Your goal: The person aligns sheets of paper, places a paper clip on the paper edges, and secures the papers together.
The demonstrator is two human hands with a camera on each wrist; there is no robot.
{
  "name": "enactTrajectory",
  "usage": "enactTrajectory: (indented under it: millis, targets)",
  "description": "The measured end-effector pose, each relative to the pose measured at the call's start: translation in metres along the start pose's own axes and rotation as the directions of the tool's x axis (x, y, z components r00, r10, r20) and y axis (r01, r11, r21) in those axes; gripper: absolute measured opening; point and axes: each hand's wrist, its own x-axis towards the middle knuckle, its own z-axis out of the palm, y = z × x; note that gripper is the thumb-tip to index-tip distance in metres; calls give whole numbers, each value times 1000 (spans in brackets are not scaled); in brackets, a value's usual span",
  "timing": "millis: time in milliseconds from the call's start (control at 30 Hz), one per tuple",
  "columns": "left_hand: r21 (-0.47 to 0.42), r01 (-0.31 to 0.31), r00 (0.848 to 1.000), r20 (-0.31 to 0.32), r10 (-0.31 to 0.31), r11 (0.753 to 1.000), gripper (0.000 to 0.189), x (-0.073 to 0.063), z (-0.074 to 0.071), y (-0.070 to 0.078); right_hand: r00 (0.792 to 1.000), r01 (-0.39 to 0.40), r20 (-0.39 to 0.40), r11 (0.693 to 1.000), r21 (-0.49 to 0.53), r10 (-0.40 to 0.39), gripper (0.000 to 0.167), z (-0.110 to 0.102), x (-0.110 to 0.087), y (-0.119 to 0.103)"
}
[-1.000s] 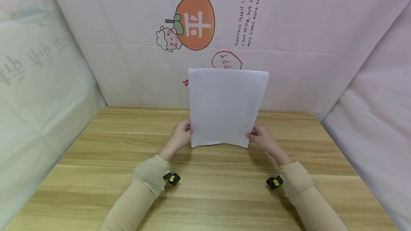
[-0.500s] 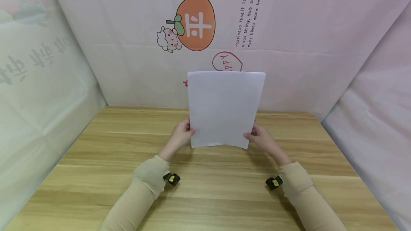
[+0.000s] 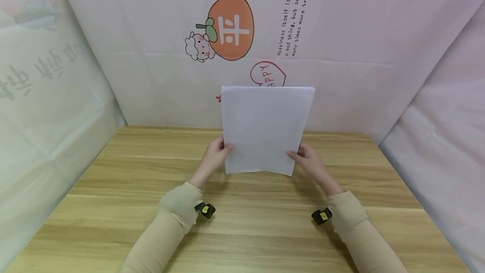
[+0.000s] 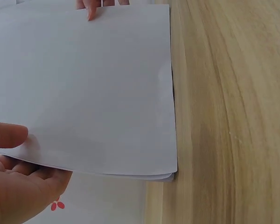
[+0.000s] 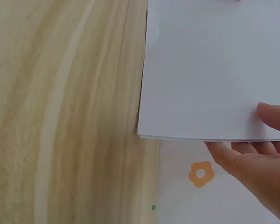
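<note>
In the head view, both hands hold a stack of blank white paper (image 3: 265,125) upright over the table, its lower edge slightly arched. My left hand (image 3: 214,155) pinches the stack's left side low down, with its thumb on the near face and its fingers behind. On the opposite side my right hand (image 3: 308,161) grips in the same manner. Several layered sheets show at the stack's corner in the left wrist view, where the left thumb (image 4: 9,134) presses on the top sheet. The right wrist view shows the right thumb (image 5: 273,116) on the paper (image 5: 205,70), fingers curled beneath.
The wooden table (image 3: 250,235) reaches back to a printed white cloth (image 3: 159,87) hanging behind it. Pale cloth sides (image 3: 49,129) stand at left and right. A small black camera (image 3: 206,210) sits at each wrist.
The top edge of the paper stack has dropped a little. Both hands have shifted slightly higher along its sides, and their thumbs reach further in over the front sheet.
</note>
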Motion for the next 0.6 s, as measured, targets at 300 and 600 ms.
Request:
enactTrajectory:
  millis: [300,600]
  targets:
    - [-90,-2,1000,-4,2,996,38,0,4,4,998,43,-53,989,142,-35,44,8,4,-3]
    - [-197,-14,1000,-12,12,980,42,-1,11,4,997,56,-72,978,203,-42,43,12,5,-3]
